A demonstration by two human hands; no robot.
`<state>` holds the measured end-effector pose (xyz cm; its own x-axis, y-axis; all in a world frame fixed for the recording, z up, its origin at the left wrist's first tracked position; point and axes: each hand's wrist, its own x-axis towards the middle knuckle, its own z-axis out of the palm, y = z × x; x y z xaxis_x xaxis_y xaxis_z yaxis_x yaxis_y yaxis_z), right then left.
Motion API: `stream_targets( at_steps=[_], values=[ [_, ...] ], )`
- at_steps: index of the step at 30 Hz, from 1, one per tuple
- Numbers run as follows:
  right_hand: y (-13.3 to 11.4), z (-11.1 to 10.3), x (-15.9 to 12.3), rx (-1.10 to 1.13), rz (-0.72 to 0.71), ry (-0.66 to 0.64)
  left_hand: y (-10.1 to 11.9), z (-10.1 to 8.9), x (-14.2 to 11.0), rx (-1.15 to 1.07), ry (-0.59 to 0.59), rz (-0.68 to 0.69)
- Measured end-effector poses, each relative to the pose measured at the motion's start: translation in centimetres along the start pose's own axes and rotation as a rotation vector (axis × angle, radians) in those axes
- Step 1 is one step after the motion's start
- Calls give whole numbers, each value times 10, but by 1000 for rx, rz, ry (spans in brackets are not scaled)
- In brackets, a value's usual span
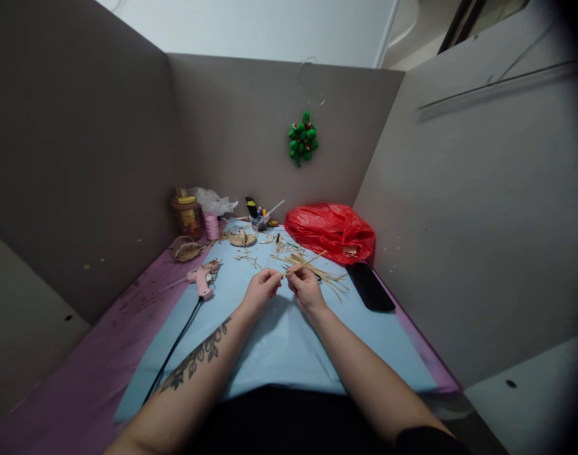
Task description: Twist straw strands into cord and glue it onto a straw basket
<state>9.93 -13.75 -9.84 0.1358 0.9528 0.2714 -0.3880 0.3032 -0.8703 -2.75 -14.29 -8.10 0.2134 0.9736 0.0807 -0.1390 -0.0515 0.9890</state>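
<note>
My left hand (264,287) and right hand (306,289) are pinched closed, fingertips close together (if they grip anything, I can't make it out). Straws (319,270) lie on the surface (289,360) just beyond my right hand, which hides some. The cord (177,344) vanishes behind my left forearm (201,373).

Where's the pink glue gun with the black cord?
In the head view, the pink glue gun lies left of the left hand, at the left edge of the light blue sheet, just below the small brown woven basket.
</note>
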Motion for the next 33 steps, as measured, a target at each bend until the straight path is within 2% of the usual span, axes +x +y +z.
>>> stream_targets(
  at_steps=[2, 7, 11, 15, 22, 33],
  values=[
    [0, -1, 0, -18, -5, 5, 0, 0, -1, 63, -15, 21],
    [1, -2, 0, -37, 1, -36, 2, -2, -4, 339, 50, 267],
    [-1, -2, 0, -20, 28, -56, 4, -4, -7, 490, 122, 336],
    [-4, -2, 0, -31, 10, -23, 4, -5, -9, 546, 162, 395],
    [-5, 1, 0, -10, -4, 1, 4, -5, -10, 570, 168, 439],
    [-8, 4, -1, 68, 31, 45, 5, -3, -8, 552, 181, 397]
  ],
)
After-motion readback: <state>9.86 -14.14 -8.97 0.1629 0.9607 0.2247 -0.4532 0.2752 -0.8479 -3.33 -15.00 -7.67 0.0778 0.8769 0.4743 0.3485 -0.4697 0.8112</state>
